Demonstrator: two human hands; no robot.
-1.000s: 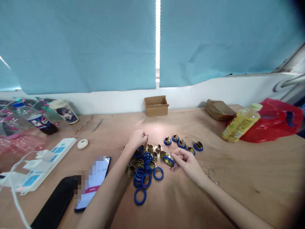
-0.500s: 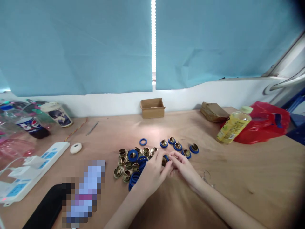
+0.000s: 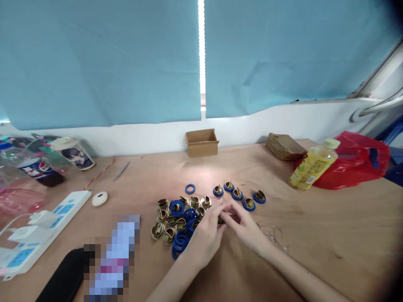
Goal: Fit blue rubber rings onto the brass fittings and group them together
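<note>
My left hand (image 3: 206,235) and my right hand (image 3: 241,224) meet at the table's middle, fingertips closed around a brass-coloured round metal part (image 3: 221,219). Fingers cover most of that part. Left of my hands is a pile of similar brass-coloured parts (image 3: 169,235) with upright tabs. Blue rings (image 3: 180,240) lie heaped among them, partly behind my left hand. A single blue ring (image 3: 190,188) rests apart, above the pile. Beyond my right hand stand several brass parts fitted with blue rings (image 3: 249,204).
A small open cardboard box (image 3: 202,147) stands by the wall. On the right are a yellow drink bottle (image 3: 313,168), a red plastic bag (image 3: 352,167) and thin clear loops (image 3: 275,237). Leftward lie a power strip (image 3: 53,226), a black case (image 3: 66,274) and a cola bottle (image 3: 40,171).
My fingers have closed further over the held part, hiding the blue edge that showed before. My right fingers have bent more. The view has shifted slightly.
</note>
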